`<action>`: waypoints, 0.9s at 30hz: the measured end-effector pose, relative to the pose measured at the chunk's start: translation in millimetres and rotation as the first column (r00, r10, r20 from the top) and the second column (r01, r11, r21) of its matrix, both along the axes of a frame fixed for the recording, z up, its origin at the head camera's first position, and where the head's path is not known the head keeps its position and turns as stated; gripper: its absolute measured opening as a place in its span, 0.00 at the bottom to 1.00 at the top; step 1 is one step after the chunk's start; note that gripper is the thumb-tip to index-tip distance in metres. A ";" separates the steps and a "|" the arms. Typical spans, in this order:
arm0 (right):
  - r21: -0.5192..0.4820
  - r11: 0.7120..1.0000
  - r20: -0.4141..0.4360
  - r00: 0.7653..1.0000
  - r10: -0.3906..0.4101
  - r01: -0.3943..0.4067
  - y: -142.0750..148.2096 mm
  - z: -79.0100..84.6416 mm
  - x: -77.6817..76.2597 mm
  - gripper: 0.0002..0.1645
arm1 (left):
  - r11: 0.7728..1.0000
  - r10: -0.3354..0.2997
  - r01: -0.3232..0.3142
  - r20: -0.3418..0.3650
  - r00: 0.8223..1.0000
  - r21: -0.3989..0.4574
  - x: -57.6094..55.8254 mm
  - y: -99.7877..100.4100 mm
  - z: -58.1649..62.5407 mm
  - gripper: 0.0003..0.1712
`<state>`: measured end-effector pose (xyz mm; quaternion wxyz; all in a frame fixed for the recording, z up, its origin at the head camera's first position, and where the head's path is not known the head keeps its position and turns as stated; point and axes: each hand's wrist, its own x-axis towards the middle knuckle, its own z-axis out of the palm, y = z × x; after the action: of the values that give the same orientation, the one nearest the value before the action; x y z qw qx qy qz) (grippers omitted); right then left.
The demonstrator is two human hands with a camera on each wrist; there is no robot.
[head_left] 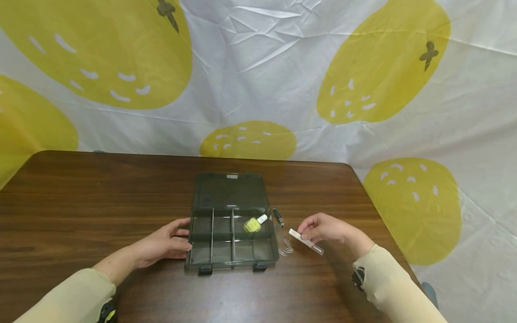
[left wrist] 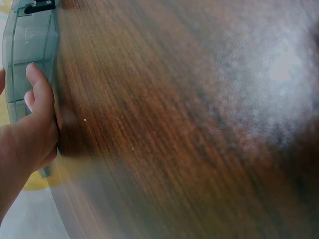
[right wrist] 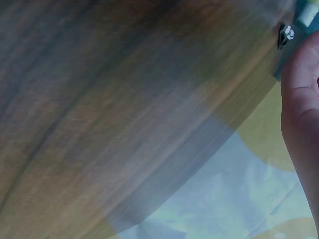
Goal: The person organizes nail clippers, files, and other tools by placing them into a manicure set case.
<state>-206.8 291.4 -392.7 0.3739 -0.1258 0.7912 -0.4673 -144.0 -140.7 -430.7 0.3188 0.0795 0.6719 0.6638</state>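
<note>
1. left hand (head_left: 163, 242): fingers loosely extended, touching the left side of the grey divided box (head_left: 232, 264) and enclosing nothing; the contact probably keeps the box from sliding.
2. right hand (head_left: 325, 229): thumb and fingertips closed in a pinch on the narrow white strip (head_left: 311, 245), right of the box; so thin a piece likely suits fingertips rather than a full fist. whether the strip touches the table (head_left: 101, 188) cannot be told.
3. lid (head_left: 228, 190): folded back on the far side, leaving the compartments uncovered.
4. yellow bottle (head_left: 252, 225): tilted in the far right compartment, white cap toward the right wall, perhaps because the box is shallow.
5. nail clipper (head_left: 278, 217) and clear loops (head_left: 287, 246): on the table just right of the box, seemingly for easy reach.
6. counts: two hands, one box, one lid, two front latches (head_left: 205, 269), one bottle, one clipper, one strip; the loops cannot be counted surely.
</note>
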 end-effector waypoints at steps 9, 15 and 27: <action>-0.004 0.999 -0.001 0.999 0.049 -0.049 -15.8 7.8 -6.0 0.14 | 1.000 0.003 -0.003 0.002 1.000 -0.004 0.2 -0.2 0.0 0.49; -0.001 0.997 -0.005 0.997 0.071 -0.071 -28.9 13.9 -7.1 0.17 | 1.000 0.002 -0.002 0.005 1.000 -0.005 -0.4 -0.1 0.2 0.49; -0.006 0.991 -0.014 0.991 0.134 -0.134 -52.3 19.9 -11.3 0.15 | 1.000 0.005 -0.005 0.014 1.000 -0.003 -0.4 0.8 1.5 0.48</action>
<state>-218.1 239.1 -372.8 0.3989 -0.1831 0.7817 -0.4431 -144.4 -140.0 -429.2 0.3219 0.0728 0.6708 0.6642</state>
